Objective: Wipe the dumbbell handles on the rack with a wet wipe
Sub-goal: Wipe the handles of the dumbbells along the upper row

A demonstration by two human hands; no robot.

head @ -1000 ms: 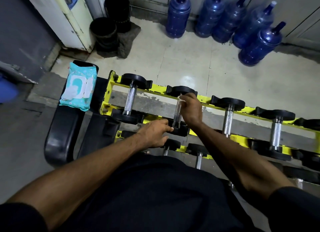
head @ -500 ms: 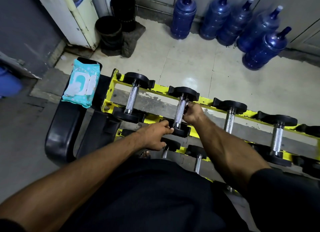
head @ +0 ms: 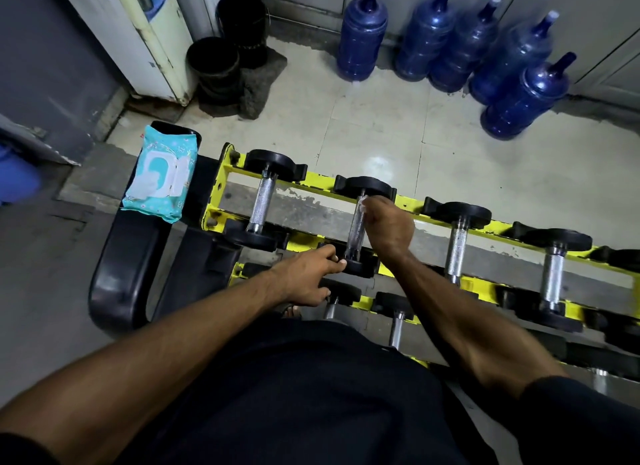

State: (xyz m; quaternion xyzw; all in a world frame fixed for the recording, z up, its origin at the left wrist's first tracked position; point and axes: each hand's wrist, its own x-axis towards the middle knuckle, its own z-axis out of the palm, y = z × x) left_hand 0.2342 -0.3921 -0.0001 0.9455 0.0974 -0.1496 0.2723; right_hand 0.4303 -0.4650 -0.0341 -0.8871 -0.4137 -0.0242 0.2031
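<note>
The right hand (head: pixel 388 223) curls its fingers over a wet wipe (head: pixel 362 201) and pinches it against the far end of the handle (head: pixel 356 232). This handle belongs to the second dumbbell (head: pixel 367 187) from the left on the upper tier of the yellow rack (head: pixel 214 201). The left hand (head: pixel 308 279), fingers curled, grips the near head of the same dumbbell. A wipe pack (head: pixel 161 173) lies on the black padded surface (head: pixel 117 274) just left of the rack. Blue water jugs (head: pixel 362 38) stand on the floor beyond.

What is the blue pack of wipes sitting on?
The wipes pack lies on the far end of a black padded bench, beside the yellow rack. The pad right under it is hidden.
</note>
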